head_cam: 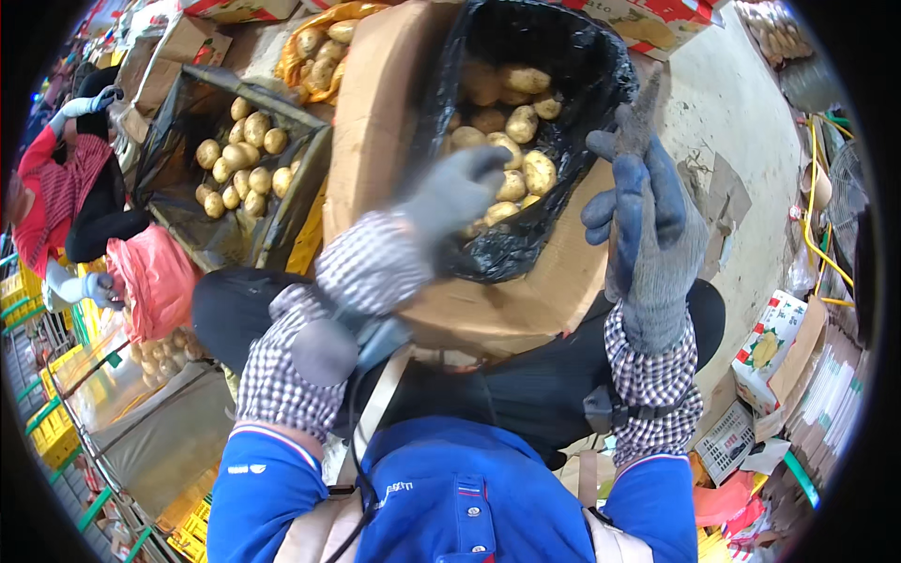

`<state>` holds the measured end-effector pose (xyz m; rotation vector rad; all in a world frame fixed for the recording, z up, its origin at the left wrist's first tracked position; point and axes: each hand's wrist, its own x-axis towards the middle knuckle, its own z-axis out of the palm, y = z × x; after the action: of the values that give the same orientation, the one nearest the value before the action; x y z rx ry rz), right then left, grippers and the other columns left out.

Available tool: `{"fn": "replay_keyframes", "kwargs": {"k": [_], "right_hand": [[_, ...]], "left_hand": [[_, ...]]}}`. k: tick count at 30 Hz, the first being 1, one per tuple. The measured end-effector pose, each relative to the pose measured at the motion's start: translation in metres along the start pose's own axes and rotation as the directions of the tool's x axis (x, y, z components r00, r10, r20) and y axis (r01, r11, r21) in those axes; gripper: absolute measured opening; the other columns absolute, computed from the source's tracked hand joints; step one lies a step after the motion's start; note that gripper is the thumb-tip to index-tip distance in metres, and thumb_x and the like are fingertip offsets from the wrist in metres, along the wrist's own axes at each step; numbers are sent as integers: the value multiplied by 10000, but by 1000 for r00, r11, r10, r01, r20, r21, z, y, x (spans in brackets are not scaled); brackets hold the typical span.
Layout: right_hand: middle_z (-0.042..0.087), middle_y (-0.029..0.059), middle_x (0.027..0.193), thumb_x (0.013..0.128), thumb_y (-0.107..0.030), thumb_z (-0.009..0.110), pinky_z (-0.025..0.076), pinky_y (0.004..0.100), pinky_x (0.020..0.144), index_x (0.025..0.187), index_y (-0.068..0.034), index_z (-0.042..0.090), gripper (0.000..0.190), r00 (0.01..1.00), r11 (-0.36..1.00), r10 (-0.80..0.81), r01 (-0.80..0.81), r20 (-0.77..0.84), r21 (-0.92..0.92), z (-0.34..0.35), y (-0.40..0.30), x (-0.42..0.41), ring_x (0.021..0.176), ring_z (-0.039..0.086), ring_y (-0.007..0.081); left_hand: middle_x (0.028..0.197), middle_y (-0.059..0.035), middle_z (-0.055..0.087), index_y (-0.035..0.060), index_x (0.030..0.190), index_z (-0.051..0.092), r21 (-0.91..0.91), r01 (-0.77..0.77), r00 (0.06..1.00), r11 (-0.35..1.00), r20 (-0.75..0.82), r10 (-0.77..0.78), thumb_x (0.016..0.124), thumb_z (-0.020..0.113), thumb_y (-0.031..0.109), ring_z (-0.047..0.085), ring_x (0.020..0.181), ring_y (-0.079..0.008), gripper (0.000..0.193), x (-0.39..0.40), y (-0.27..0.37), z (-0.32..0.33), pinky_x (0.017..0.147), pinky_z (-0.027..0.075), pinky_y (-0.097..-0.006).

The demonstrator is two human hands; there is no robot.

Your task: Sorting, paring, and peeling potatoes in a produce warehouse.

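My left hand (pixel 461 190), in a grey knit glove, is blurred by motion over the near left part of a cardboard box (pixel 366 105) lined with black plastic (pixel 584 49). Its fingers are bent above potatoes (pixel 540 172); whether it holds one cannot be told. My right hand (pixel 647 218), in a grey and blue glove, is raised over the box's right edge with fingers partly bent. A dark, dirty, pointed shape (pixel 640 116) rises among those fingers; I cannot tell whether it is a held thing or part of the glove.
A lined crate (pixel 317 151) of potatoes stands left of the box, with an orange net bag (pixel 288 60) of potatoes beyond. At the far left, a gloved person (pixel 53 183) is beside a pink bag (pixel 155 281). Printed cartons (pixel 767 352), a grey basket (pixel 725 440) and a yellow hose (pixel 809 211) lie right.
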<state>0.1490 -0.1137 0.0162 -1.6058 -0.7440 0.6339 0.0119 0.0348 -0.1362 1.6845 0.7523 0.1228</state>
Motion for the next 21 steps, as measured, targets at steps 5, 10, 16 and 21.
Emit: {"fn": "replay_keyframes", "kwargs": {"k": [5, 10, 16, 21], "right_hand": [[655, 199, 1222, 996, -364, 603, 476, 194, 586, 1490, 56, 370, 689, 993, 991, -113, 111, -19, -80, -33, 9, -8, 695, 607, 63], [669, 174, 1187, 995, -359, 616, 483, 204, 608, 1497, 31, 379, 678, 993, 999, -49, 46, -111, -27, -39, 8, -13, 695, 601, 69], [694, 161, 1116, 1024, -296, 580, 488, 204, 573, 1463, 22, 443, 559, 998, 998, -15, 11, -68, -63, -38, 1, -3, 663, 604, 60], [709, 163, 1099, 1029, -234, 571, 489, 199, 530, 1424, 64, 464, 507, 997, 998, 58, -58, -44, -9, -25, -3, -3, 632, 627, 79]], "left_hand": [[1233, -288, 606, 116, 1333, 578, 506, 245, 969, 827, -121, -213, 904, 608, 288, 583, 1173, -444, 464, 85, -115, 94, 1032, 457, -454], [1187, -249, 632, 90, 1319, 565, 670, 189, 977, 718, -202, -68, 851, 688, 303, 617, 1120, -410, 529, 82, -141, 113, 994, 490, -444], [1104, -132, 664, 65, 1338, 500, -764, 353, 927, 540, 208, -312, 871, 676, -20, 645, 1048, -242, 507, 21, -19, 17, 953, 529, -407], [1144, -116, 643, 57, 1366, 492, -285, -238, 946, 929, 147, 288, 897, 685, 27, 631, 1034, -209, 508, -17, -32, -46, 944, 533, -390]]}}
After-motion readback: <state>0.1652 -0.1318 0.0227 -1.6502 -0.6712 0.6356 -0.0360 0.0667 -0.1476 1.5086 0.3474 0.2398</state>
